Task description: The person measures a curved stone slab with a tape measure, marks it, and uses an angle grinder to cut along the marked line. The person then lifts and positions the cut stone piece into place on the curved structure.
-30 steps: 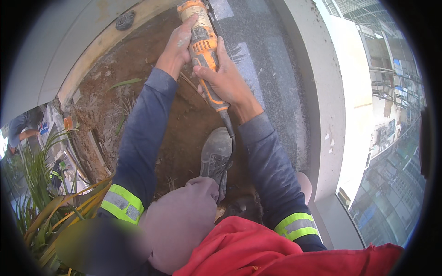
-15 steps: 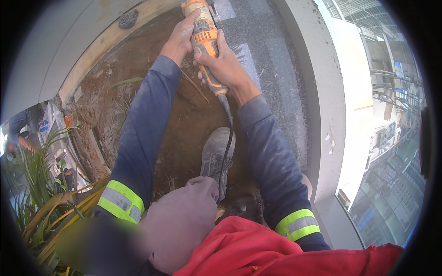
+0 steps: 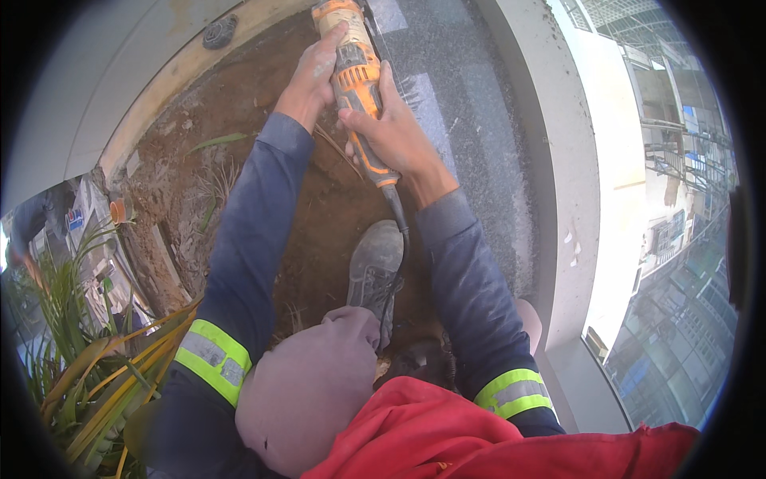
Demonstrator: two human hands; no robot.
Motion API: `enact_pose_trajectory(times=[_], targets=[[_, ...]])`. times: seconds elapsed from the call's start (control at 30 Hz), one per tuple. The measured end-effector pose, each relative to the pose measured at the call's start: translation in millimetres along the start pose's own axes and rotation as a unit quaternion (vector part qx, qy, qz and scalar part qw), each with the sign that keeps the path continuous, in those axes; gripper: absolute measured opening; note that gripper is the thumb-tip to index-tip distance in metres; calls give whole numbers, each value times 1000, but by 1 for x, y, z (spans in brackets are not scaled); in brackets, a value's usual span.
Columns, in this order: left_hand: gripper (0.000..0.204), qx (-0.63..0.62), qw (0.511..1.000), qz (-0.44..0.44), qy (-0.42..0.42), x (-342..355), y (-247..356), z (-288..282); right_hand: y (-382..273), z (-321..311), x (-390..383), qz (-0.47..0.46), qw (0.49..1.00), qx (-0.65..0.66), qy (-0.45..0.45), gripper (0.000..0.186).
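Note:
An orange and grey corded power tool (image 3: 358,77), shaped like an angle grinder, stretches from the top edge down between my arms. My left hand (image 3: 313,73) grips its upper body, dust on the fingers. Farther down, my right hand (image 3: 391,132) is wrapped round the rear handle, thumb across the top. The tool's head runs out of the picture at the top, so its working end is hidden. A black cord (image 3: 401,223) leaves the handle and hangs past my grey shoe (image 3: 375,259). Right of the tool lies a speckled grey stone slab (image 3: 479,152).
Brown soil (image 3: 319,207) lies underfoot. A pale raised ledge (image 3: 554,152) borders the slab on the right. Long-leaved plants (image 3: 88,351) grow at lower left, with another person (image 3: 32,231) beyond them. A round dark object (image 3: 220,33) rests by the curved wall at upper left.
The power tool and both my hands have shifted very slightly down. The cord has swung a little to the right. The person at far left has moved.

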State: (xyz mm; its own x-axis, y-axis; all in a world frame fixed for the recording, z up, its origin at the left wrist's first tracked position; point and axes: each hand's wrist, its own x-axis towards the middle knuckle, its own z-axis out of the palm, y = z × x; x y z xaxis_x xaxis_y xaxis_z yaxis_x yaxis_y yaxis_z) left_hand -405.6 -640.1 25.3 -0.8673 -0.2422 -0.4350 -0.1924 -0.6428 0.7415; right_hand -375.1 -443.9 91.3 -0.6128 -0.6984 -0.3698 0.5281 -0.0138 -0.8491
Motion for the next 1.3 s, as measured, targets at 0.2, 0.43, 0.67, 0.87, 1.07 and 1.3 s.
enact_pose_trajectory(times=[0.2,0.43,0.67,0.87,1.07,1.3], targets=[[47,2,999,13,33,21,-2,-2,-1,-3,17,8,1000,4,-5,111],[48,6,999,3,40,34,3,-13,-6,-1,24,15,1000,4,-2,109],[48,4,999,-11,38,-5,0,2,-5,4,-9,5,1000,-8,4,110],[45,3,1000,-10,19,-16,-4,4,-3,4,-19,2,1000,-20,0,109],[47,18,999,-1,41,-5,1,11,5,-4,4,6,1000,-3,1,109],[51,54,998,0,39,14,4,1,0,-1,15,19,1000,-4,11,92]])
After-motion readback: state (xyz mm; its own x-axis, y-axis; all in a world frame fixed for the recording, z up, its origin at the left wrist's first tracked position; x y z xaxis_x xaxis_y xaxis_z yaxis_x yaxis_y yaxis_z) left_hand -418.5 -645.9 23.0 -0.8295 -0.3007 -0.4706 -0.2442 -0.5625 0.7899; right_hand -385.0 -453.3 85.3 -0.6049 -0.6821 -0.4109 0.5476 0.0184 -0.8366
